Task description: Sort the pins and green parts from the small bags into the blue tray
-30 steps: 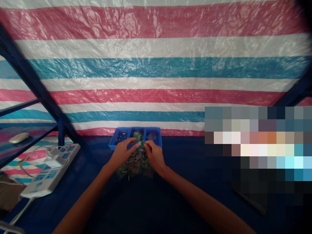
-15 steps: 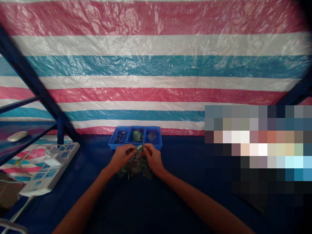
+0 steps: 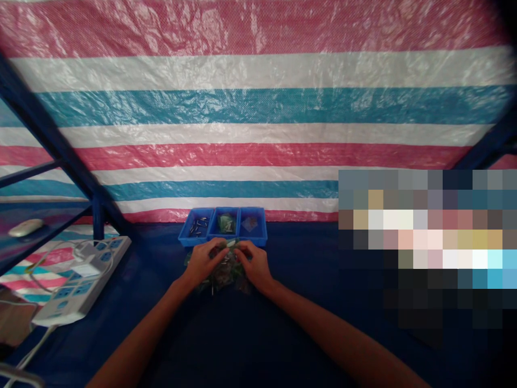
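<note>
My left hand (image 3: pixel 205 263) and my right hand (image 3: pixel 254 264) meet just in front of a blue three-part tray (image 3: pixel 197 242). Thumbs and fingers of both are closed on a small greenish clear plastic bag (image 3: pixel 231 244), with something pale in it. Below the fingers lies a pile of small plastic bags and metal pieces (image 3: pixel 222 277), partly covered by the hands. Several small metal pins (image 3: pixel 198 225) lie in the tray's left compartment. Greenish bags (image 3: pixel 226 223) fill the middle one, and a clear bag (image 3: pixel 249 223) is in the right one.
On the left a white power strip (image 3: pixel 84 285) with plugs and cables lies on the dark blue table (image 3: pixel 307 269). A white computer mouse (image 3: pixel 26 228) rests on a shelf behind blue frame bars (image 3: pixel 97 215). Striped sheeting (image 3: pixel 258 108) hangs behind. The right side is pixelated.
The camera view has shifted slightly. Both hands stay at nearly the same spot, with fingers slightly re-posed around the small bag, which shows less between them now.
</note>
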Tool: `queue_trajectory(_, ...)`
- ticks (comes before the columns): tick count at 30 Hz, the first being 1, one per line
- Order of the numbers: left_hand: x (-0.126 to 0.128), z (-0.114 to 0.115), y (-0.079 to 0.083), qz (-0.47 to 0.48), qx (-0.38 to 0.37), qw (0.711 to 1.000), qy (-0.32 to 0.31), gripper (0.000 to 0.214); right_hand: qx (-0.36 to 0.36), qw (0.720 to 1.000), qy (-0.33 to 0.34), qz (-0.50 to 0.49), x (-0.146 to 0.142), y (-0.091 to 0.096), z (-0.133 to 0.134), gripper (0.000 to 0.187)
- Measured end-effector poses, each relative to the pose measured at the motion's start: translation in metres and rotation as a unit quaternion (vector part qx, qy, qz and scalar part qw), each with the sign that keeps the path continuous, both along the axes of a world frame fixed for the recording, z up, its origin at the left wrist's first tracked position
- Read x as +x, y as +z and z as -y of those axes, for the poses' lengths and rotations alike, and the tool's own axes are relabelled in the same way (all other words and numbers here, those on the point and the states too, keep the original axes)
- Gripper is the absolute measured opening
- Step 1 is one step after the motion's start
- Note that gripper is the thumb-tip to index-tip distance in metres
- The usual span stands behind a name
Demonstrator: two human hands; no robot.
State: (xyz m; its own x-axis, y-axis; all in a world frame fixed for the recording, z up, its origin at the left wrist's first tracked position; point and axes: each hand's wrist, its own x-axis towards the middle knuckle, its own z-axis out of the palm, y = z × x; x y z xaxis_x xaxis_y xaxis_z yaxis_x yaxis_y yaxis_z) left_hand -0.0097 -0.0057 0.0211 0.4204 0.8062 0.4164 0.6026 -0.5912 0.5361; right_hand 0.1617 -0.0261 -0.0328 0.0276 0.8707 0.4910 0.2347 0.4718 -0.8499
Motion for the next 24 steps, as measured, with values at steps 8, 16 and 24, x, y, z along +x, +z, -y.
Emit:
queue_trajectory(8, -0.0025, -0.0006, 0.0004, -0.007, -0.017, 1.000, -0.013, 0.025, 0.014, 0.999, -0.008, 0.043, -0.0016, -0.0041, 0.0031, 0.015)
queue_trajectory(16, -0.0048, -0.0004, 0.0022, 0.056, -0.071, 0.995, -0.030, 0.024, 0.023, 0.999, -0.012, 0.034, -0.0019, -0.0061, 0.0037, 0.019)
queue_trajectory(24, -0.0012, -0.0015, -0.0014, 0.214, -0.223, 0.951, -0.025, 0.044, 0.094, 0.994, -0.018, 0.051, 0.0009, -0.0033, 0.0061, 0.029)
